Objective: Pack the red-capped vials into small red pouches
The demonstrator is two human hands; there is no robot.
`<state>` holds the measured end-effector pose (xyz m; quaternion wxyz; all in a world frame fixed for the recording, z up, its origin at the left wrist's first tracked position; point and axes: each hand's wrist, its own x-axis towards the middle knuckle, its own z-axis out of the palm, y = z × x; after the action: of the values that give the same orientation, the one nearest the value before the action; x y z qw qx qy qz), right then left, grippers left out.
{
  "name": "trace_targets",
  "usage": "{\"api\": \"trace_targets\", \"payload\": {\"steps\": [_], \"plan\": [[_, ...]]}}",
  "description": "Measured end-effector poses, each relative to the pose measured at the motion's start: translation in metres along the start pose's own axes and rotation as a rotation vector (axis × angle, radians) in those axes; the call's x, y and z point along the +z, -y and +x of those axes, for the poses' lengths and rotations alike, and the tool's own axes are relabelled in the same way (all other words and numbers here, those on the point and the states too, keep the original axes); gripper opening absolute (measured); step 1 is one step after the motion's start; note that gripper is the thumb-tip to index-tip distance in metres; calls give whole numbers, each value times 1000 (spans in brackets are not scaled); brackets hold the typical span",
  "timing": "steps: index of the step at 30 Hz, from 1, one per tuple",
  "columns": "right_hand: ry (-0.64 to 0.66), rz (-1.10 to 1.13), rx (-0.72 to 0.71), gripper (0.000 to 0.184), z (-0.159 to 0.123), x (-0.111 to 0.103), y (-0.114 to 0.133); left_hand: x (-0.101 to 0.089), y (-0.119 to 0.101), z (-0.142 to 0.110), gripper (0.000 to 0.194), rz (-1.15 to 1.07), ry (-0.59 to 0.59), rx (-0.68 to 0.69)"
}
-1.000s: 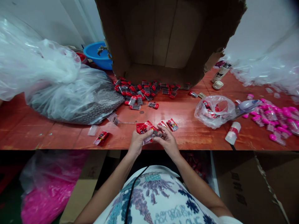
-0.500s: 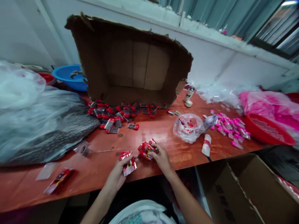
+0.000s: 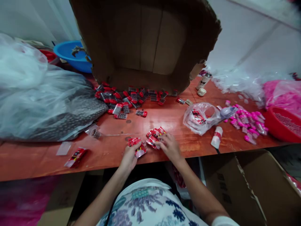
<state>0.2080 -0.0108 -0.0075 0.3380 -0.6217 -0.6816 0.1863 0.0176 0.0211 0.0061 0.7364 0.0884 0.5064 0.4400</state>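
My left hand (image 3: 129, 157) is closed on a few small red packets (image 3: 136, 147) at the near edge of the orange-red table (image 3: 171, 117). My right hand (image 3: 169, 145) rests just to the right, its fingers pinching a small cluster of red packets (image 3: 155, 137) on the table top. A single red packet (image 3: 75, 157) lies apart at the left. Farther back, a heap of small red-capped items (image 3: 128, 98) spills from a torn cardboard box (image 3: 145, 44) lying on its side.
A large clear plastic bag of dark pieces (image 3: 47, 106) fills the left. A blue bowl (image 3: 71, 55) stands behind it. On the right are a small plastic bag (image 3: 201, 117), pink items (image 3: 246, 124), a red basket (image 3: 283, 124) and a white roll (image 3: 216, 137). An open cardboard carton (image 3: 254, 188) stands below the table.
My hands have separated: a second ago both held one bundle together; now the left keeps some packets and the right has gone to the cluster on the table. The view swung right, then back.
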Motion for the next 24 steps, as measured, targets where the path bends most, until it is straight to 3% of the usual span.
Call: {"api": "trace_targets", "payload": {"steps": [3,6,9,12,14,16,18,20,24], "plan": [[64,-156,-97,48,-23,15,3,-2,2,-1,25,-11,28,12],[28,-214,-118,35,-29,25,-6,-3,5,-2,33,-28,18,34],[-58,-170,-102,37,-27,29,-10,-2,11,-6,34,-11,22,62],[-81,-94,-94,38,-29,29,6,2,18,-12,32,9,136,62],[-25,-44,-134,38,-29,29,23,4,22,-15,35,28,219,59],[72,11,-232,34,-25,29,36,4,24,-13,33,42,227,43],[148,65,-318,27,-9,25,37,2,22,-8,31,11,159,44],[129,53,-264,20,22,12,22,-1,16,-2,32,-30,61,44],[-132,-247,187,31,112,-32,-39,-7,1,1,35,-77,9,20]]}}
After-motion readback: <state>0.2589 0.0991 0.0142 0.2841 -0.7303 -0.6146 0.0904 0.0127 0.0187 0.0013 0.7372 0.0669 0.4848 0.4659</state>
